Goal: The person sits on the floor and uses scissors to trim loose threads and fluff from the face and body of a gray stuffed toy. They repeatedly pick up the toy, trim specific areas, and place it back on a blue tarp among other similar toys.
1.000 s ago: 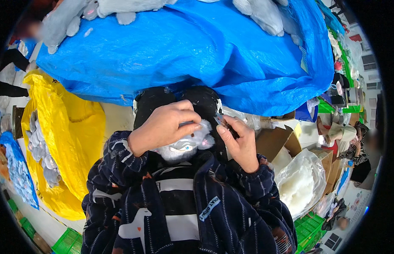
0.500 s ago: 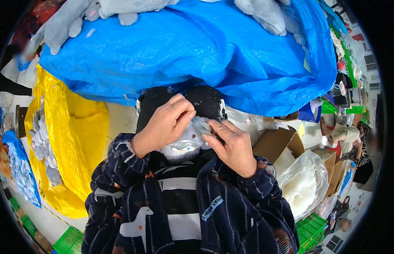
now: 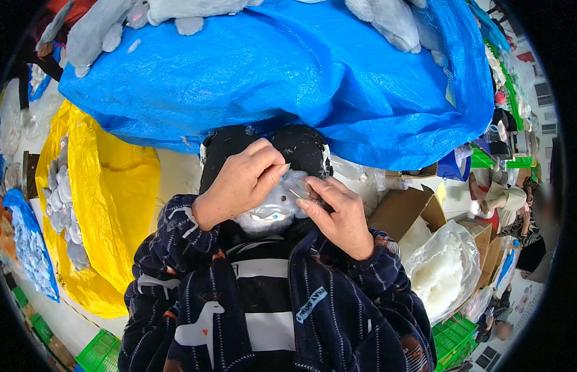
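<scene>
A light grey plush toy piece [image 3: 263,224] rests on my black-clad lap, with a small brown dot and a pale slit holding a bluish shiny spot on its fur. My left hand [image 3: 242,181] is closed in a pinch over its left side; what sits between thumb and forefinger is too small to name. On the other side, my right hand [image 3: 338,214] has thumb and forefinger around a pale grey fold of the plush. A thin bright line shows near those fingertips, too fine to identify.
Beyond my knees spreads a blue plastic sheet [image 3: 239,80] with grey plush pieces [image 3: 384,23] along its far edge. A yellow bag [image 3: 105,204] with grey pieces stands left. At right are a cardboard box [image 3: 400,211], a clear bag of white stuffing [image 3: 443,273] and a green crate [image 3: 455,335].
My right fingers have shifted slightly, and the pale fold by them looks different. My left hand stays in place. At the far left, another person's arms have moved.
</scene>
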`<state>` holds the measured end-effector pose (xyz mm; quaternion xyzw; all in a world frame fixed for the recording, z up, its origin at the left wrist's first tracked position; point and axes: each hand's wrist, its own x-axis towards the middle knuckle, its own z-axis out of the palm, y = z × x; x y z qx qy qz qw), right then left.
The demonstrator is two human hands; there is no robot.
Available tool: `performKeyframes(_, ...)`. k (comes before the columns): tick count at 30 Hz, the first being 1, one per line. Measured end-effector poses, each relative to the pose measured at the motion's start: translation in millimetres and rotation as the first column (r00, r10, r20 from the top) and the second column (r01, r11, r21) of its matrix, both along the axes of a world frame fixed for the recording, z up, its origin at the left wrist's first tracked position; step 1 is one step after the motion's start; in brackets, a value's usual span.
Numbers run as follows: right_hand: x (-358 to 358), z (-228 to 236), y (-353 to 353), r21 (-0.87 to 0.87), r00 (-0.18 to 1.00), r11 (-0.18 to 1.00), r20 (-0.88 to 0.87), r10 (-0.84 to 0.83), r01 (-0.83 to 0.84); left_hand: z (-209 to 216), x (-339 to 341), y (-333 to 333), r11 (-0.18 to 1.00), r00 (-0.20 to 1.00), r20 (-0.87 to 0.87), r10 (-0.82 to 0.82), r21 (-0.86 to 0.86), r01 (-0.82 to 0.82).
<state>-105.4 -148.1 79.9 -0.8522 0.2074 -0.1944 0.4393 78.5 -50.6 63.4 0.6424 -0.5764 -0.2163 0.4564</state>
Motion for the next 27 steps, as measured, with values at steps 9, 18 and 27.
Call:
performKeyframes(9, 16, 5, 10, -0.403, 0.978, 0.915, -0.190, -0.083, -0.001, -5, -2, 1, 0.998, 0.998, 0.056, 0.024, -0.056, -0.021)
performKeyframes(18, 7, -55, -21, 0.826, 0.975, 0.532, -0.090, -0.203, 0.187, -35, 24, 40, 0.977, 0.586, -0.783, 0.209, 0.197, -0.086)
performKeyframes(27, 22, -53, -6, 0.466, 0.993, 0.879, 0.008, -0.114, 0.097, -38, 1, 58, 0.954, 0.832, -0.466, 0.300, 0.131, -0.270)
